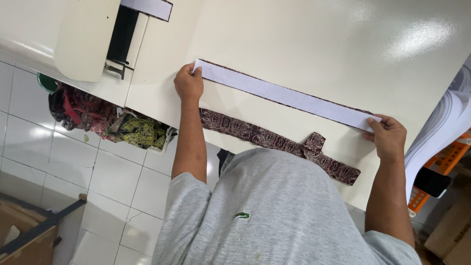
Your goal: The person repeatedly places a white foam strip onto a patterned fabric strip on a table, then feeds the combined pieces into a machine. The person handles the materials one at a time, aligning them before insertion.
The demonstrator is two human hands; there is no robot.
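Scrap pile under the bench edge at far left. Left hand, grip pinched on one end of the white strip; strip lies flat across the bench to the right hand, grip pinched on the other end. Patterned band lies just below the strip, near the bench edge.

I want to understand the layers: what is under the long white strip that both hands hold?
Under the white strip, a dark patterned fabric edge peeks out along its borders. The rest is covered. Left hand and right hand pinch the ends.
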